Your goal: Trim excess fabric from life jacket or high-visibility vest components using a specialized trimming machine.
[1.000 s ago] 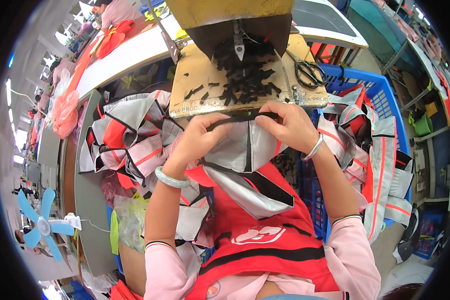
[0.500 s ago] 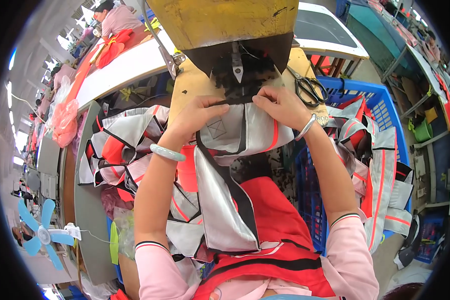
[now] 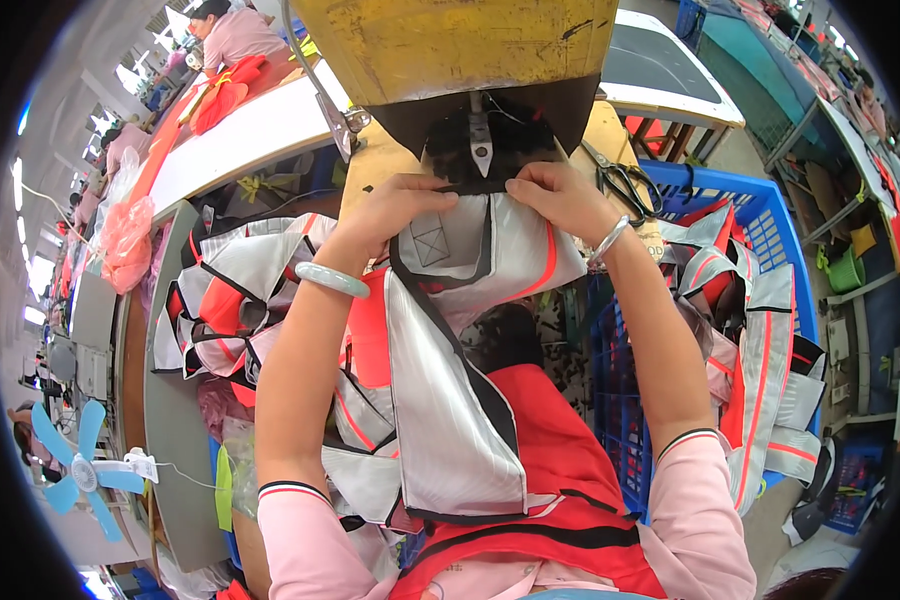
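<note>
A silver-grey fabric piece (image 3: pixel 455 400) with black binding and red-orange trim hangs from the worktop edge toward my lap. My left hand (image 3: pixel 395 212) pinches its black-bound upper edge on the left. On the right, my right hand (image 3: pixel 566 205) pinches that same edge between thumb and fingers. A stitched crossed square shows on the fabric beside my left hand. Just beyond my fingertips is the metal needle bar (image 3: pixel 481 145) of a yellow sewing machine (image 3: pixel 460 50). The dark area beneath it hides where the fabric's far edge lies.
Black-handled scissors (image 3: pixel 630 188) lie on the wooden worktop, right of my right hand. A blue crate (image 3: pixel 770 215) at the right holds similar silver pieces (image 3: pixel 765 370). More are heaped at the left (image 3: pixel 260 270). A blue fan (image 3: pixel 85 470) stands far left; another person (image 3: pixel 238 38) sits at the back.
Both hands have shifted slightly toward the machine, taking the fabric's upper edge closer to the needle bar. The grip looks the same. The whole view has moved a little.
</note>
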Available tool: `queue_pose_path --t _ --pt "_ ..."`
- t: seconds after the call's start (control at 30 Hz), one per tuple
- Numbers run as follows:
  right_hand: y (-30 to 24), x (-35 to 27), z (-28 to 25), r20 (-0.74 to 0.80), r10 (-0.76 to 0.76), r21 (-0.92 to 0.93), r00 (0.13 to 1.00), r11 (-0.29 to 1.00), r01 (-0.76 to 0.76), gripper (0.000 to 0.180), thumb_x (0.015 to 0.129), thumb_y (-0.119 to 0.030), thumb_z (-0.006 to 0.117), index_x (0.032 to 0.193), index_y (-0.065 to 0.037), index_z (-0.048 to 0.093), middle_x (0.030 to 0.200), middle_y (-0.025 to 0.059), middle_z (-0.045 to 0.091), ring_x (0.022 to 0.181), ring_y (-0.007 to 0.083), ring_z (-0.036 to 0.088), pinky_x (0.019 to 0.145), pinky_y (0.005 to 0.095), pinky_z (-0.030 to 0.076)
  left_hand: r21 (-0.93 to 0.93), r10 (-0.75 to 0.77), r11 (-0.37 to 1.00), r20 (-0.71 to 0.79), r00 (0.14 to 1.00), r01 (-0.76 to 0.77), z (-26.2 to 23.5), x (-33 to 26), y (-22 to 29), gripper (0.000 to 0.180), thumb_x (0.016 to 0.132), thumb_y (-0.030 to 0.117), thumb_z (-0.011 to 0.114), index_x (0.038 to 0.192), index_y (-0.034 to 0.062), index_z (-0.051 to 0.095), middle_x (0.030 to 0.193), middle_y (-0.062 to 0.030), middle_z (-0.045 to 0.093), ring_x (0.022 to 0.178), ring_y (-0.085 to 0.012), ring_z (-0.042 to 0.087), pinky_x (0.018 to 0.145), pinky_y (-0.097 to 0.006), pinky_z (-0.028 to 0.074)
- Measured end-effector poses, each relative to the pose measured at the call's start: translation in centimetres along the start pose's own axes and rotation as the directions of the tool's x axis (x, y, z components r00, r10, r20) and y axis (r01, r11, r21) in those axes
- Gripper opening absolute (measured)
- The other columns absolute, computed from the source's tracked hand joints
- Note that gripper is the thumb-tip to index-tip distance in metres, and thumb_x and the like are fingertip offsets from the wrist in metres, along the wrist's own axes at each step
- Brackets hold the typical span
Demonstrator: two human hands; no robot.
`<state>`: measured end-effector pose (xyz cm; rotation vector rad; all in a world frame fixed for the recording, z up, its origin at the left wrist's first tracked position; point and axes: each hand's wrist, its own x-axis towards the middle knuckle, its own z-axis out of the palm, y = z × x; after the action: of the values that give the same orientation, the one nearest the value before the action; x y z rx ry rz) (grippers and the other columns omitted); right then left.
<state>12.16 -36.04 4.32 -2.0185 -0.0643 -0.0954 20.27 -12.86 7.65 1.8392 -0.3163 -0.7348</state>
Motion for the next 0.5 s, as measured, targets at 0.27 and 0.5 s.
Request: queue_pose_path --t 0.27,0.5 --pt "-1.4 1.0 -0.5 0.038 0.006 0.02 0.999 1.0 -0.006 0.032 0.088 -0.03 0.06 0.087 0.001 0.065 0.066 0.0005 0.054 0.063 0.0085 0.047 0.057 0.0268 0.039 0.044 0.01 0.999 -0.04 0.999 -0.008 -0.6 -0.3 1.1 0.054 0.082 0.018 0.07 0.125 -0.0094 0.052 0.11 -0.0132 0.063 0.097 -0.0175 0.062 0.084 -0.028 0.049" --pt "-1.7 1.1 -0.9 -0.009 -0.004 0.038 1.0 0.999 0.004 0.034 0.086 -0.031 0.061 0.087 0.002 0.066 0.065 0.0037 0.057 0.062 0.0109 0.049 0.059 0.0287 0.041 0.035 0.015 0.999 -0.045 0.999 -0.014 -0.5 0.0 1.6 0.049 0.082 0.016 0.069 0.122 -0.0086 0.055 0.107 -0.0117 0.064 0.096 -0.0164 0.062 0.082 -0.028 0.05"
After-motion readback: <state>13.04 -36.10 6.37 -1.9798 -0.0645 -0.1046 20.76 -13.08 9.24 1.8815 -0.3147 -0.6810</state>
